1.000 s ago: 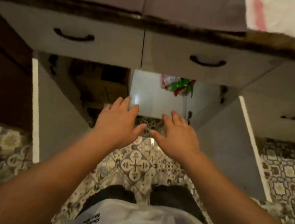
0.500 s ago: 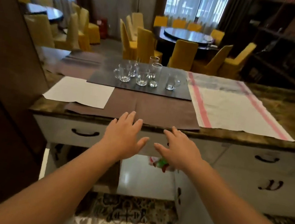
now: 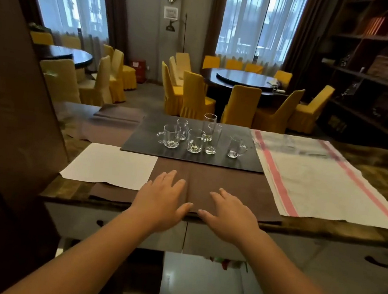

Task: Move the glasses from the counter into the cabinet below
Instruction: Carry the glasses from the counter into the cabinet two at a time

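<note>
From the head camera, the view has swung up within the last second from the open cabinet (image 3: 198, 284) and the patterned floor to the counter (image 3: 339, 231) and the room beyond, and both hands have travelled with it — a second ago they hung in front of the cabinet opening, now they are spread over the near edge of the counter. The left hand (image 3: 160, 201) and right hand (image 3: 229, 216) are palm down, fingers straight and fanned, holding nothing, well short of the glasses (image 3: 195, 136). That suggests the doors below are open and the reach for the first glass is only starting; none has left the counter. The glasses stand grouped on a dark, flat, slightly glossy mat (image 3: 247, 158) toward the far side: clear glass, some squat mugs with handles, some taller straight tumblers, all upright with thick bases that catch the light. Between mat and hands lies a brown cloth (image 3: 230, 183), matte and creased down the middle. A white sheet (image 3: 112, 167) sits to its left, and a pale towel with pink stripes (image 3: 325, 185) lies rumpled to the right. The counter itself looks like polished mottled stone.
</note>
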